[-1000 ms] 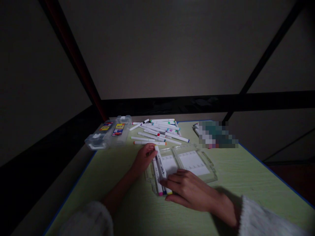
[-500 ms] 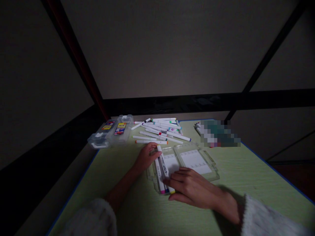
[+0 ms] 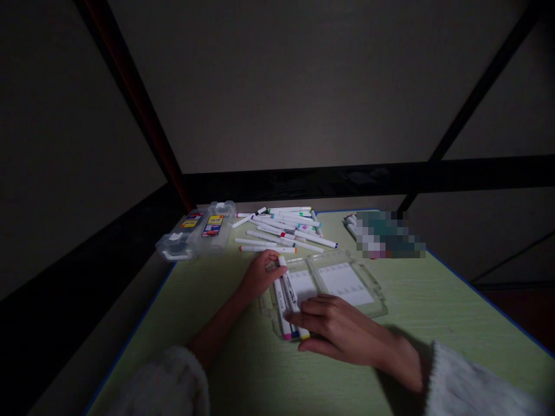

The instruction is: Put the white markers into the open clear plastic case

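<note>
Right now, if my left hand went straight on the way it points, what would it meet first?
Probably the orange-ended marker lying just beyond your left hand, though the gap's depth is unclear.

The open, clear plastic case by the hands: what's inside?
White rectangular sheets show in both halves of the case; white markers with pink, blue and yellow ends are in or over the left half. The right hand and markers hide what's beneath.

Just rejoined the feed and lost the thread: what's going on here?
A person's left hand pinches the far end of a yellow-ended marker, with the right hand at its near end. A pink-ended marker and a blue-ended one lie in the left half of an open clear case; loose markers lie beyond.
</note>
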Demonstrator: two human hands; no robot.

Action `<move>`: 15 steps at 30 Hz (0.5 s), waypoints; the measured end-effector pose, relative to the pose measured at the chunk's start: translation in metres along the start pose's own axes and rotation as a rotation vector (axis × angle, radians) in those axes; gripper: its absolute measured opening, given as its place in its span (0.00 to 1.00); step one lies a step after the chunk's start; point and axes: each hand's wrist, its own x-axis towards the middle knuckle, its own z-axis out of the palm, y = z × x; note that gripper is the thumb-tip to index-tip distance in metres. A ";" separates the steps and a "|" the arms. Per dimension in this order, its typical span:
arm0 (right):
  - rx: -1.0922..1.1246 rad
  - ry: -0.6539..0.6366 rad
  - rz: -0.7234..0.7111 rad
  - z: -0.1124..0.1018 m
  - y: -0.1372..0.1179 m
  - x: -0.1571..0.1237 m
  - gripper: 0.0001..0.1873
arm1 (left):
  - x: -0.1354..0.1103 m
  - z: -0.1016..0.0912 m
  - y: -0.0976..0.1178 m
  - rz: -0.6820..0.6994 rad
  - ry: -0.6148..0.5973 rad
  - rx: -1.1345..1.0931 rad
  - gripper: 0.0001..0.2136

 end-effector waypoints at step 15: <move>0.161 0.002 0.024 -0.001 -0.002 0.001 0.20 | 0.004 0.001 -0.008 0.012 -0.051 -0.065 0.09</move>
